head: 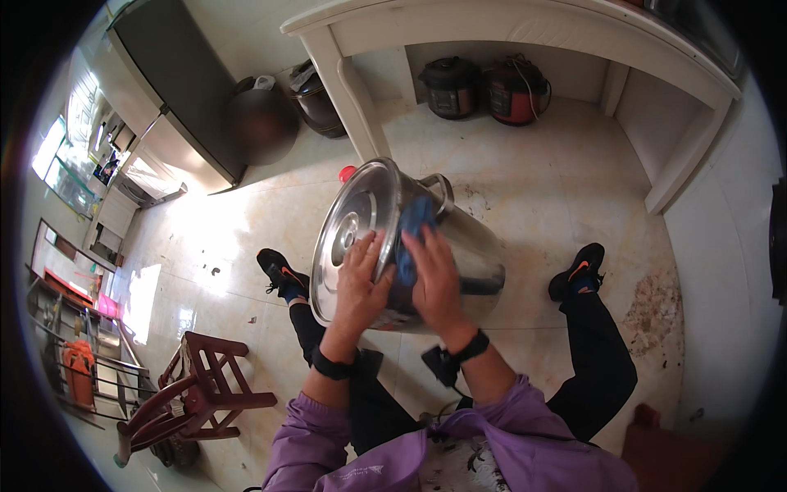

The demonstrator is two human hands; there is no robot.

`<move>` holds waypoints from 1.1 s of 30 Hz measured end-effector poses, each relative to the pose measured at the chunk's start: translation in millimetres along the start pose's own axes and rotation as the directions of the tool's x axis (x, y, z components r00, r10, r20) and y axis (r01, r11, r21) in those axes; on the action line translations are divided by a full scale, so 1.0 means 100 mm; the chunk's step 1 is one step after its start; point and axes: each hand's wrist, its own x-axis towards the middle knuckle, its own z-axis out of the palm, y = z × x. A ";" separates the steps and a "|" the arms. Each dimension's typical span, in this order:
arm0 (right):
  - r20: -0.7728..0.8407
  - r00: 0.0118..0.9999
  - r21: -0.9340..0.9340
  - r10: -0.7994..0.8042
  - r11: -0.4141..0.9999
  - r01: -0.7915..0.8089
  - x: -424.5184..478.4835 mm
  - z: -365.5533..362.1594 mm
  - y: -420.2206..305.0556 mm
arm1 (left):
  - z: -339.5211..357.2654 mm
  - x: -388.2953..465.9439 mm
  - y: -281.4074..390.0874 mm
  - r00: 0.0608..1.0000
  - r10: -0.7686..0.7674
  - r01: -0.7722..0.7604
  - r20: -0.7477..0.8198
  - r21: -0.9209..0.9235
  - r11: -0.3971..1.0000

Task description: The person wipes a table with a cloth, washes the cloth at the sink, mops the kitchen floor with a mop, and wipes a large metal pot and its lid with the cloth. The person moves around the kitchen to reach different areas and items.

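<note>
A large stainless steel pot [470, 240] lies tilted on its side between my legs, its round lid [363, 203] facing left. My left hand [359, 286] holds the lid near its rim, with the fingers spread along the metal and the thumb at the edge. A crumpled blue cloth [415, 240] is under the fingers of my right hand [436, 283], pressed against the pot wall just below the rim. The cloth and fingertips are slightly blurred. A metal loop handle [439, 190] sticks out beyond the cloth. The pot's underside is hidden.
A dark red wooden stool [215, 384] lies tipped at the left. Under the white table [344, 86] stand two electric pressure cookers [452, 89]. A refrigerator [178, 92] and a dark jar [316, 104] are farther back. A red cap [347, 174] shows behind the lid.
</note>
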 end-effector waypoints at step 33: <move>0.844 0.515 0.281 -0.147 0.940 -0.192 1.48 -0.16 0.99 | -0.57 -0.47 -0.34 0.971 0.112 -0.075 0.210 -0.177 0.981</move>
